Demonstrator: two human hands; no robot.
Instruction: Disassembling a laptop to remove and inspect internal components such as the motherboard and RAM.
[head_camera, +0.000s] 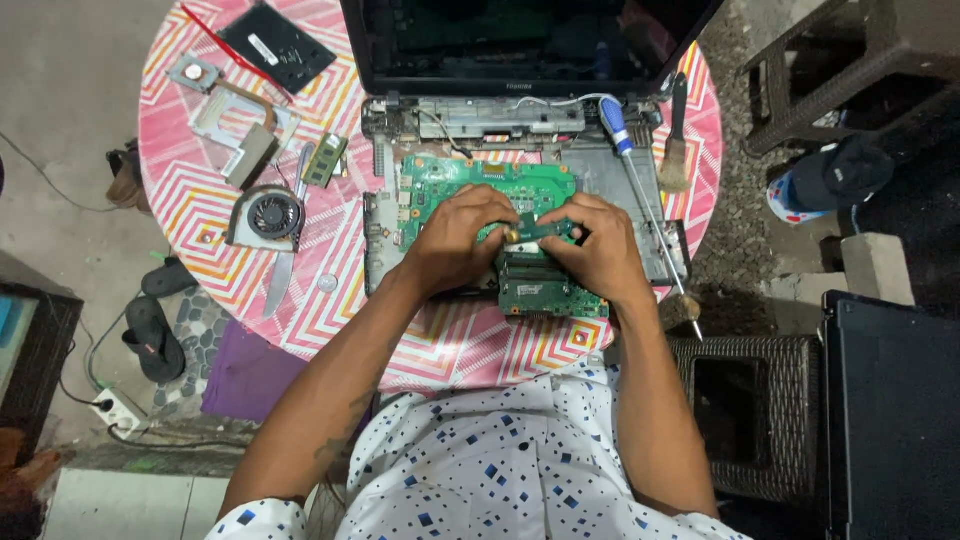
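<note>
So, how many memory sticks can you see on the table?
2. One memory stick lies left of the motherboard, beside the fan. The other stick is held between both hands over the board. More may be hidden under the hands.

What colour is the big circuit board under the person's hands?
Green, seen best in the head view: the circuit board lies in the opened laptop base.

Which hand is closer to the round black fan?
Left. The left hand rests on the green circuit board, nearer the fan; the right hand is further over, near the screwdriver.
</note>
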